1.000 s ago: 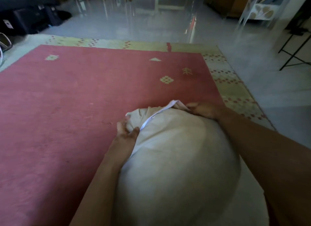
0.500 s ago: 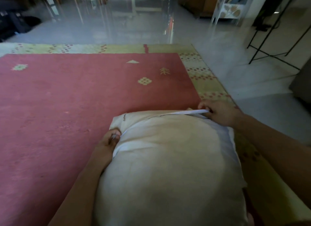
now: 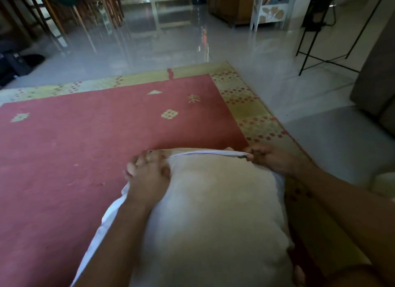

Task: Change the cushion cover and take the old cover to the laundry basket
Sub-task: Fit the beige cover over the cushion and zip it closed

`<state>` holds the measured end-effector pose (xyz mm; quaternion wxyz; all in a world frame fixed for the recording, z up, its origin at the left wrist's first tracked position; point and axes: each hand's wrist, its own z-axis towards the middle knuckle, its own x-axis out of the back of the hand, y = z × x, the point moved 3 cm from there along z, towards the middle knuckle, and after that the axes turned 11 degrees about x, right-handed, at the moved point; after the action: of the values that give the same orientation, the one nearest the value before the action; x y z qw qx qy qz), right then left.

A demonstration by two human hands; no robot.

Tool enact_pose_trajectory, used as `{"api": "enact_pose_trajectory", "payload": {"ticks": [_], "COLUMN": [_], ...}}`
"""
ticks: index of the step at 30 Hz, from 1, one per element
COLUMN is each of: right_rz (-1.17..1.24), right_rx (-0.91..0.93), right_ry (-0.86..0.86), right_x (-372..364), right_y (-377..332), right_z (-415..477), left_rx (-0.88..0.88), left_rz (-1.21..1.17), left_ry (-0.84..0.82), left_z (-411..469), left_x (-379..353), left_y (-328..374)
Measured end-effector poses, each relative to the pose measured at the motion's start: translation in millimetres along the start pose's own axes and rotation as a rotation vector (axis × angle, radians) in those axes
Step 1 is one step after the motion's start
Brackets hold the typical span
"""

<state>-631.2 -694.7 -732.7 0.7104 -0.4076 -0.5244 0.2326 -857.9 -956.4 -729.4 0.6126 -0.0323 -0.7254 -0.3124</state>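
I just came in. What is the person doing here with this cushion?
A person has a cream cushion close in front of them, above a red rug. The left hand and the right hand each grip the white cover at the cushion's far end, one near each corner. One picture cannot show whether the cover is going on or coming off. No laundry basket is in view.

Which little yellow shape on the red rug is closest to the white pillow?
The dotted cream diamond, just beyond the plump white cushion. The plain triangle and the branch-like mark lie farther up the red rug.
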Motion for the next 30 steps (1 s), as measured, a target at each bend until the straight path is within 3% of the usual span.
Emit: {"api": "enact_pose_trajectory", "payload": {"ticks": [3, 5, 8, 11, 17, 22, 26, 30], "right_rz": [0.097, 0.167, 0.235, 0.385, 0.68, 0.872, 0.745, 0.238], "right_rx": [0.081, 0.145, 0.244, 0.228, -0.031, -0.049, -0.043, 0.064], "right_ry": [0.116, 0.203, 0.307, 0.323, -0.251, -0.328, -0.276, -0.077], "right_x": [10.3, 16.9, 24.7, 28.9, 47.8, 54.7, 46.7, 35.1], "right_y": [-23.3, -49.1, -85.9, -112.7, -117.4, -102.8, -111.7, -136.2], "right_z": [2.2, 3.7, 4.2, -3.4, -44.8, -85.5, -104.9, -107.3], "left_rx": [-0.372, -0.506, -0.494, -0.427, -0.515, -0.547, -0.544, -0.534], "left_rz": [-0.14, -0.075, -0.06, -0.155, -0.037, -0.191, -0.137, -0.002], "left_ry": [-0.096, -0.129, -0.109, -0.168, -0.047, -0.024, -0.107, -0.196], "left_z": [-42.7, -68.2, -84.0, -80.4, -103.0, -123.4, -156.7, -190.3], "left_x": [5.1, 7.2, 22.0, 43.5, 56.1, 59.0, 64.1, 60.5], "left_y": [85.8, 130.6, 170.6, 176.0, 157.2, 152.4, 175.6, 189.4]}}
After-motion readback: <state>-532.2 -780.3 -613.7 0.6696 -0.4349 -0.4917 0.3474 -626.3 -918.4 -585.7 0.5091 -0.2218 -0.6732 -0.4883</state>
